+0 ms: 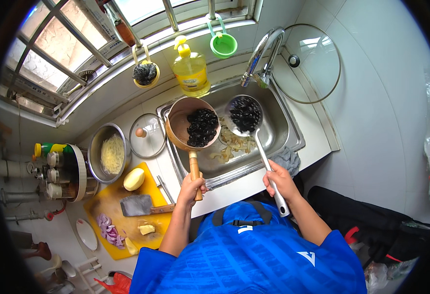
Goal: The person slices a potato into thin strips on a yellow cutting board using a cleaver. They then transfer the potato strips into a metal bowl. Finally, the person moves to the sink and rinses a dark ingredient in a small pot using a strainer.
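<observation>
My left hand grips the wooden handle of a saucepan, held tilted over the left side of the sink. Dark, wrinkled pieces that look like wood ear fungus lie against the pan's right wall. In my right hand is the metal handle of a skimmer ladle. Its round bowl carries more of the dark pieces above the sink basin. Pale peelings are on the basin floor beneath the two vessels.
Left of the sink, a yellow cutting board bears a cleaver, a peeled potato and sliced onion. Beyond it stands a steel bowl of pale shreds. A faucet, soap bottle and glass lid border the basin.
</observation>
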